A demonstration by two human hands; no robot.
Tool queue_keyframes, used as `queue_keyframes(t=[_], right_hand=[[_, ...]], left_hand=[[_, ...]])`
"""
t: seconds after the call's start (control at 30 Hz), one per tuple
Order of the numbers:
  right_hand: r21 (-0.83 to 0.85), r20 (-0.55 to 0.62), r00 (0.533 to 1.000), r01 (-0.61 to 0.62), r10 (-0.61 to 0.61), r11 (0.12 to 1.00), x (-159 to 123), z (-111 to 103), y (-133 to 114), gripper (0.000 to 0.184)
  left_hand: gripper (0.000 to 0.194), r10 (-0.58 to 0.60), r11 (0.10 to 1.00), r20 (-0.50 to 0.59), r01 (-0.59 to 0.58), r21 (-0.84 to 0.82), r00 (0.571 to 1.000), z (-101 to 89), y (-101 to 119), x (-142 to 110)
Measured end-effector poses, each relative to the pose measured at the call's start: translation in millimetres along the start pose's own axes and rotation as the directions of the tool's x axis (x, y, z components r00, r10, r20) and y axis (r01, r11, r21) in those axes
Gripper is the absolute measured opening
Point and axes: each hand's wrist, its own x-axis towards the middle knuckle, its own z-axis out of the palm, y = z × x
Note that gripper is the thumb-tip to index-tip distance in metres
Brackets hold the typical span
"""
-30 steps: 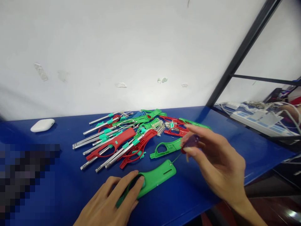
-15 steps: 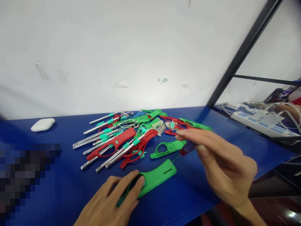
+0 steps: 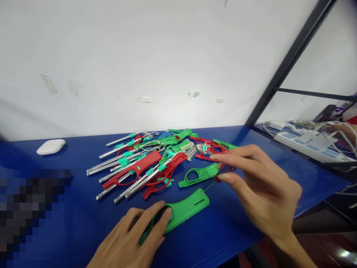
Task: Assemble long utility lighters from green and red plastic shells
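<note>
My left hand (image 3: 135,232) presses a green lighter casing (image 3: 185,207) onto the table, its fingers closed around the trigger opening. The casing's slotted end points to the right. Between thumb and fingers, my right hand (image 3: 262,190) pinches a small screwdriver (image 3: 220,176) with a dark purple and red handle, partly hidden by the fingers. Its thin shaft slants down to the far corner of the casing, where the tip meets a small hole. Just beyond lies an open green half-shell (image 3: 198,175).
Behind is a heap of lighter parts: metal tubes (image 3: 111,163), red casings (image 3: 147,165) and green ones. A white earbud case (image 3: 51,147) lies left on the blue table (image 3: 80,216). A black frame post (image 3: 290,63) and a power strip (image 3: 301,143) stand right; part of another hand shows there.
My right thumb and fingers have shifted on the screwdriver handle, from a flatter, more extended pose to a pinch nearer its front. The left hand and green casing have stayed put.
</note>
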Motion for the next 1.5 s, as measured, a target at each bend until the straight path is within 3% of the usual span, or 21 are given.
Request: queue_keyframes(t=[0.13, 0.27, 0.43, 0.57, 0.73, 0.93, 1.03, 1.17, 1.33, 1.5], right_hand=[[0.026, 0.064, 0.998, -0.015, 0.013, 1.000, 0.2, -3.6, -0.4, 0.048], [0.045, 0.043, 0.997, 0.059, -0.061, 0.997, 0.8, -5.2, 1.6, 0.045], [0.066, 0.064, 0.994, -0.093, 0.089, 0.993, 3.1, -6.6, 1.7, 0.043], [0.051, 0.017, 0.997, -0.074, 0.073, 0.996, 5.2, -6.5, 1.8, 0.036], [0.128, 0.184, 0.981, -0.089, 0.065, 0.988, 8.7, -3.4, 0.9, 0.045], [0.042, 0.117, 0.991, -0.067, 0.061, 0.997, 10.1, -1.0, -2.7, 0.036], [0.085, 0.121, 0.987, -0.120, 0.109, 0.989, 9.3, -1.7, -2.4, 0.041], [0.069, 0.042, 0.992, -0.125, 0.123, 0.990, 8.2, -3.6, -0.4, 0.029], [0.109, 0.148, 0.981, -0.141, 0.124, 0.984, 9.1, -4.7, -0.4, 0.036], [0.058, 0.109, 0.987, -0.126, 0.119, 0.990, 11.7, -6.9, 0.1, 0.025]], left_hand=[[0.041, -0.003, 1.000, -0.003, 0.003, -0.007, 1.000, -1.4, -1.3, 2.1], [0.041, 0.018, 1.000, 0.008, -0.018, 0.004, 1.000, 1.0, -1.9, -1.0], [0.042, 0.007, 1.000, 0.008, -0.007, -0.002, 1.000, 2.1, -1.4, -1.7], [0.043, -0.031, 1.000, -0.015, 0.031, -0.001, 0.999, 3.6, 0.8, -1.9], [0.043, 0.019, 1.000, 0.031, -0.020, 0.008, 0.999, 1.6, -0.4, -2.6], [0.040, -0.019, 1.000, -0.033, 0.018, -0.015, 0.999, -2.0, 0.4, 1.1], [0.041, -0.005, 1.000, -0.008, 0.005, -0.004, 1.000, -0.3, 0.9, -0.9], [0.044, -0.009, 1.000, 0.029, 0.008, 0.020, 1.000, 6.0, 2.3, -9.4], [0.047, -0.051, 0.999, 0.059, 0.050, 0.019, 0.997, 12.7, 5.3, -19.0], [0.047, -0.063, 0.998, 0.042, 0.062, 0.019, 0.997, 11.1, 5.3, -19.1]])
